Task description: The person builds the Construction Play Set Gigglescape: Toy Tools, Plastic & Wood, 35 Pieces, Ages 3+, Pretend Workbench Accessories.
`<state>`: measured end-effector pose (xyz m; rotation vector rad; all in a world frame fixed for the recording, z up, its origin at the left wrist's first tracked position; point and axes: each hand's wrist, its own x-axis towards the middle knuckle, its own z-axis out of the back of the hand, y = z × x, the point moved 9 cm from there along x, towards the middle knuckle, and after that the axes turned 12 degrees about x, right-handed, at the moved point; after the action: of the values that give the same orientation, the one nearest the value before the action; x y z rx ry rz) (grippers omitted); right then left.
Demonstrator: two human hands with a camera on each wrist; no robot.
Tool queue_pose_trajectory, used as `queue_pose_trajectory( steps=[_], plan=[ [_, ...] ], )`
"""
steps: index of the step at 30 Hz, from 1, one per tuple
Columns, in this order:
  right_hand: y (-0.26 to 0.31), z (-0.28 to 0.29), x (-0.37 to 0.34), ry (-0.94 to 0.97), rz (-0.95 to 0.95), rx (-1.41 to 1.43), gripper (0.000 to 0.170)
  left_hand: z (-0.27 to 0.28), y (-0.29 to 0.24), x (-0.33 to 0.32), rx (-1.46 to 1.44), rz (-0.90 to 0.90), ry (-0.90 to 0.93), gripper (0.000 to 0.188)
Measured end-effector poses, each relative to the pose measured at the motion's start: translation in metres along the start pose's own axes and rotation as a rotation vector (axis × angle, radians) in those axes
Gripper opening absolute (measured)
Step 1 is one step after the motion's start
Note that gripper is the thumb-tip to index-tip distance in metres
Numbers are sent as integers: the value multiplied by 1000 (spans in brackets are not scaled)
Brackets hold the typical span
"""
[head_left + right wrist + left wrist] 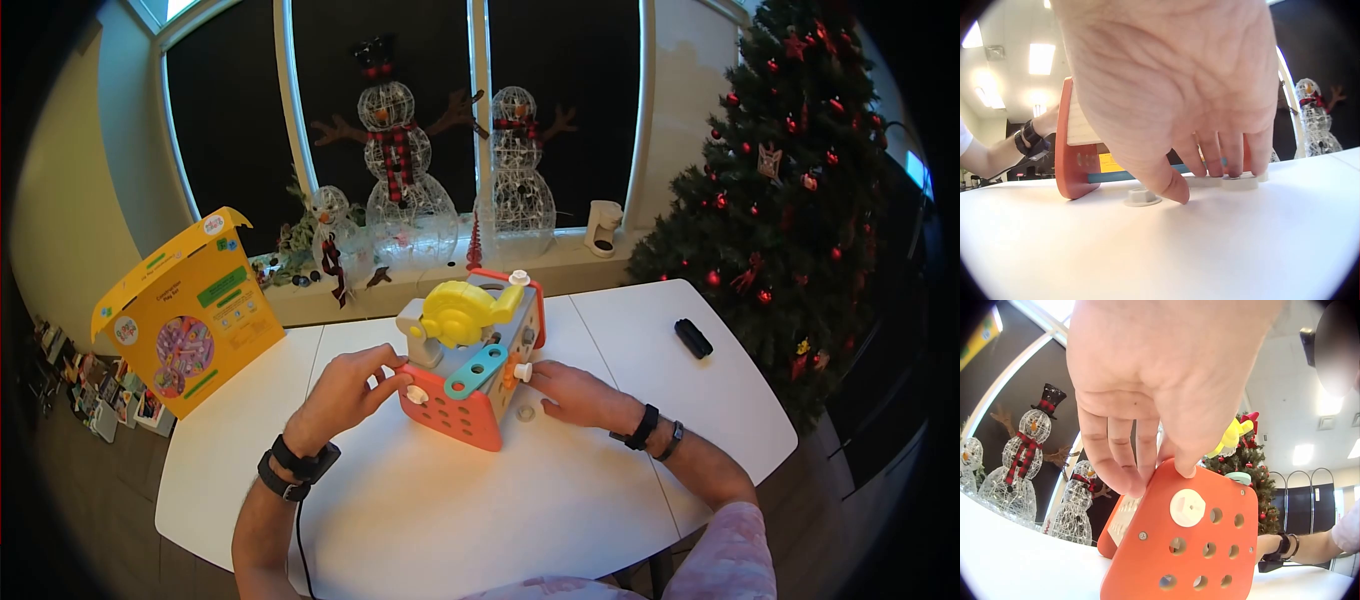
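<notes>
A toy workbench (455,415) with red-orange end panels and grey sides stands on the white table. My left hand (350,388) grips the near panel's upper corner, thumb on the outer face close to a white bolt (1187,508) and fingers behind. On top are a yellow toothed part (457,312) and a teal strip (476,370) with holes. An orange piece with a white bolt (522,371) sticks out of the right side. My right hand (580,395) reaches down there, fingers extended onto flat grey parts (1239,183) on the table. A grey nut (1142,197) lies beside its thumb.
A yellow play-set box (190,320) stands at the table's left rear. Towards the right lies a black object (692,338) on the table (400,530). Wire snowmen (398,160) line the window behind, and a Christmas tree (770,180) rises beyond the table's right side.
</notes>
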<state>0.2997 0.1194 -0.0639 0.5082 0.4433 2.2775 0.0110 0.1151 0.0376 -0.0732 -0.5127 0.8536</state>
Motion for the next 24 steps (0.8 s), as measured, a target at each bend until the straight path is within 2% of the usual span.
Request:
queue_pose_trajectory(
  steps=[3,5,15,17,20,24],
  plan=[
    [15,-4,-3,45,17,-20,37,1,0,0,-15,-8,-7,23],
    [22,-16,-9,182,-24,80,33,0,0,0,22,4,1,23],
    [29,-16,-2,157,-2,88,33,0,0,-1,-4,-11,-19,25],
    [25,-3,-2,86,-37,45,32,1,0,-1,-7,-1,-11,25],
    [-6,2,-4,1,-71,-57,32,1,-1,-1,-1,-9,-20,24],
    [-35,-9,-10,44,-116,-89,32,-1,2,-1,3,0,-7,25]
  ],
)
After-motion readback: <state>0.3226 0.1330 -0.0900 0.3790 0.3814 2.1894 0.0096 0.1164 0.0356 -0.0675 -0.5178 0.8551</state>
